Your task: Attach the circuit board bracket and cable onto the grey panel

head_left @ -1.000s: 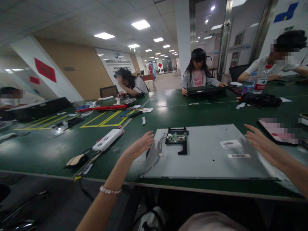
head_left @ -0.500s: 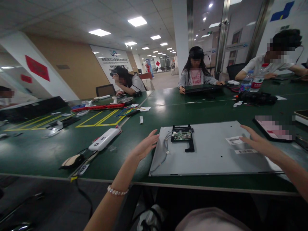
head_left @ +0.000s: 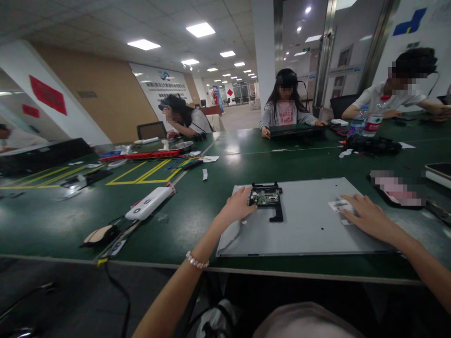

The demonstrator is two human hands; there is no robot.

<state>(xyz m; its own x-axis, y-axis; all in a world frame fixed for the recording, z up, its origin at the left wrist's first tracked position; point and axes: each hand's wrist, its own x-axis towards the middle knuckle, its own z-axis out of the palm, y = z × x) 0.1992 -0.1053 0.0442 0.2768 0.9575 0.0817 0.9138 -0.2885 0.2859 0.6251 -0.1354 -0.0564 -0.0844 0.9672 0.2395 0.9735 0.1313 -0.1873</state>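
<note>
A grey flat metal panel, which looks like the back of a display, lies on the green table near its front edge. On its upper left part sits a green circuit board in a black bracket, with thin cables at its left. My left hand is at the left side of the bracket, fingers stretched and thumb apart; whether it touches cannot be made out. My right hand spreads its fingers over the panel's right part, partly covering a white label.
A phone-like pink-faced device lies to the right. A white power strip and a beige-and-black mouse lie left. Across the table a person holds a dark panel; bottles stand near another person.
My left hand has moved right, from beside the panel's left edge to the bracket. My right hand has come slightly left and down over the label. The panel stays in place.
</note>
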